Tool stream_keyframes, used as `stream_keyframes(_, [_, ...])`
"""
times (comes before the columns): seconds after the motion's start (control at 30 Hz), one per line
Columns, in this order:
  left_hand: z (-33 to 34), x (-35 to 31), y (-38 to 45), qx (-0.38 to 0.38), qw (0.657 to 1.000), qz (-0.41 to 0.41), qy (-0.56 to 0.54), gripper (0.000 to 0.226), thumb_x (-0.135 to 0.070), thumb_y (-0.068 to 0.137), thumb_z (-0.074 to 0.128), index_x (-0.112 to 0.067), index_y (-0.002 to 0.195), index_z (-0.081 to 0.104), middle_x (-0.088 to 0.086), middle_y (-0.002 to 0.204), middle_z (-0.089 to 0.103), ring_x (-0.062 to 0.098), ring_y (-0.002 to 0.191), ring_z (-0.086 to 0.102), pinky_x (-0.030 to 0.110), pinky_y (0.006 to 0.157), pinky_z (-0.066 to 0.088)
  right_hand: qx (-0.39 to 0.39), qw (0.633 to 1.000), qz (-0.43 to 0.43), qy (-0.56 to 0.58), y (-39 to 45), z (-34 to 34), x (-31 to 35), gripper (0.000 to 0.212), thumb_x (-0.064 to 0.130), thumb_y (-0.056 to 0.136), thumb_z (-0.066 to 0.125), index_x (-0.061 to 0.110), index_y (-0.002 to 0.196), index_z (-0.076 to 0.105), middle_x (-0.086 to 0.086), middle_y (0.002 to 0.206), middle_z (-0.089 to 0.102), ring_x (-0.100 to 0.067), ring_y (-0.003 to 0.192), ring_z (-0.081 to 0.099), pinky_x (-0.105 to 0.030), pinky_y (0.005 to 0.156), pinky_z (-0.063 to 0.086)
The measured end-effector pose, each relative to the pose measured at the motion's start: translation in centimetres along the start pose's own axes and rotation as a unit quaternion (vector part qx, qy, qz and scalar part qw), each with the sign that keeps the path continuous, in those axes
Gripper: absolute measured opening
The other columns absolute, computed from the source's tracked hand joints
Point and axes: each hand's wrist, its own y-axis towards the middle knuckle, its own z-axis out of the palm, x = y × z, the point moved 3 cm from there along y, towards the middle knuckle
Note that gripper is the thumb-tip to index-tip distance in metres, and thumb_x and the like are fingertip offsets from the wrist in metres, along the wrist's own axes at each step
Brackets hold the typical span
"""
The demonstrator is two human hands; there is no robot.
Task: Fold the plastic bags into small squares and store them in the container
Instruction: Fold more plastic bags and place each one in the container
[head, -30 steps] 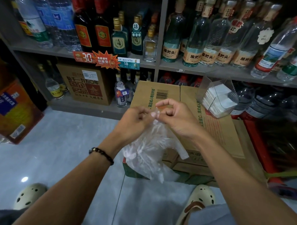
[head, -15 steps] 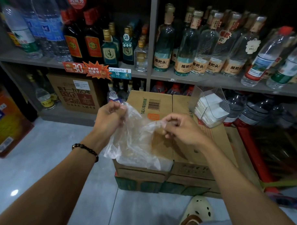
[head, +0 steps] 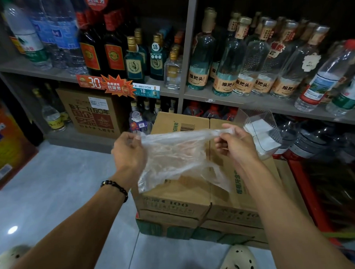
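Note:
A thin clear plastic bag (head: 173, 154) hangs stretched between my two hands above a stack of cardboard boxes (head: 195, 202). My left hand (head: 129, 152) pinches the bag's left top corner. My right hand (head: 235, 144) pinches its right top corner, and the top edge is pulled taut between them. The rest of the bag droops loose and crumpled. A clear plastic container (head: 259, 135) with white folded squares inside stands tilted on the boxes, just right of my right hand.
Grey shelves (head: 231, 100) packed with glass and plastic bottles run across the back. A brown carton (head: 91, 111) sits on the bottom shelf at left, an orange box (head: 5, 140) at the far left. Red crates (head: 307, 182) stand at right. My sandalled feet (head: 237, 261) rest on the pale tiled floor.
My hands have moved apart, from touching at the bag's top to holding its two corners. The bag went from a hanging bunch to a spread sheet.

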Motion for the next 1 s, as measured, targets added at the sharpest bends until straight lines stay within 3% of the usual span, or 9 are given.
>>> stream_keyframes(0.07, [0.8,-0.2,0.2,0.067,0.997,-0.021,0.032,0.013,-0.029,0.099,0.054,-0.017,0.102,0.058,0.016,0.1,0.068,0.025,0.066,0.063,0.032,0.056,0.057,0.026,0.999,0.024,-0.031,0.2,0.6,-0.9,0.034,0.024,0.096,0.064,0.011,0.126,0.057,-0.004,0.102,0.074,-0.014,0.087,0.07,-0.029,0.072,0.056])
stream_keyframes(0.2, [0.3,-1.0,-0.8,0.064,0.982,0.08,0.157,0.045,-0.033,0.099,0.053,-0.011,0.137,0.045,0.013,0.132,0.05,0.03,0.118,0.052,0.04,0.098,0.045,0.044,0.978,0.052,-0.195,-0.4,-0.3,-2.1,0.073,0.056,0.091,0.058,0.03,0.153,0.029,0.005,0.15,0.043,-0.021,0.133,0.049,-0.044,0.106,0.041])
stream_keyframes(0.37, [-0.9,-0.6,-8.3,0.166,0.924,0.253,0.235,0.057,-0.055,0.09,0.054,-0.022,0.136,0.045,0.002,0.127,0.05,0.017,0.106,0.053,0.03,0.084,0.047,0.138,0.943,-0.006,-0.304,-4.1,-1.4,-0.8,0.069,0.071,0.089,0.043,0.035,0.147,0.039,0.008,0.152,0.04,-0.017,0.137,0.04,-0.048,0.114,0.032])
stream_keyframes(0.47, [1.0,1.2,-11.6,0.232,0.866,0.271,0.352,0.082,-0.071,0.083,0.049,-0.024,0.147,0.027,0.0,0.139,0.045,0.02,0.126,0.044,0.039,0.104,0.04,0.187,0.886,-0.021,-0.424,-5.7,-1.3,-1.1,0.078,0.058,0.082,0.067,0.037,0.149,0.034,0.015,0.134,0.04,-0.008,0.125,0.038,-0.041,0.108,0.035])
stream_keyframes(0.57, [2.8,1.7,-11.2,0.206,0.89,0.223,0.341,0.074,-0.06,0.09,0.046,-0.019,0.148,0.023,0.004,0.139,0.047,0.023,0.129,0.043,0.043,0.109,0.033,0.128,0.872,-0.081,-0.466,-5.3,-1.3,-2.2,0.037,0.029,0.091,0.07,0.025,0.126,0.058,0.015,0.106,0.056,-0.008,0.097,0.052,-0.022,0.078,0.039])
stream_keyframes(0.63, [3.1,1.0,-10.4,0.181,0.904,0.222,0.317,0.054,-0.041,0.096,0.046,-0.016,0.142,0.033,0.008,0.13,0.053,0.027,0.12,0.051,0.044,0.102,0.039,0.109,0.896,-0.083,-0.423,-4.9,-1.6,-2.3,0.01,0.023,0.095,0.065,0.019,0.103,0.068,0.011,0.089,0.062,-0.01,0.081,0.058,-0.019,0.064,0.035])
stream_keyframes(0.73, [2.6,0.2,-9.2,0.17,0.892,0.255,0.333,0.041,-0.017,0.095,0.044,-0.013,0.135,0.045,0.011,0.114,0.061,0.03,0.102,0.059,0.041,0.088,0.045,0.136,0.931,-0.06,-0.334,-4.4,-2.1,-1.8,0.013,0.023,0.092,0.069,0.018,0.103,0.072,0.001,0.09,0.073,-0.019,0.087,0.068,-0.029,0.077,0.05])
stream_keyframes(0.83, [2.2,0.3,-7.9,0.172,0.888,0.266,0.334,0.037,-0.015,0.095,0.045,-0.011,0.131,0.05,0.012,0.107,0.065,0.031,0.093,0.061,0.042,0.082,0.05,0.183,0.95,-0.03,-0.25,-4.5,-1.8,-1.4,0.043,0.018,0.085,0.077,0.031,0.122,0.061,-0.004,0.091,0.076,-0.016,0.082,0.072,-0.037,0.088,0.053])
stream_keyframes(1.0, [2.3,0.2,-7.3,0.162,0.879,0.285,0.346,0.03,-0.021,0.098,0.044,-0.013,0.125,0.055,0.013,0.102,0.067,0.033,0.087,0.063,0.041,0.077,0.052,0.097,0.98,-0.023,-0.175,-3.7,-1.9,-1.4,0.015,0.008,0.098,0.058,0.016,0.093,0.07,-0.007,0.074,0.068,-0.016,0.06,0.061,-0.036,0.069,0.054])
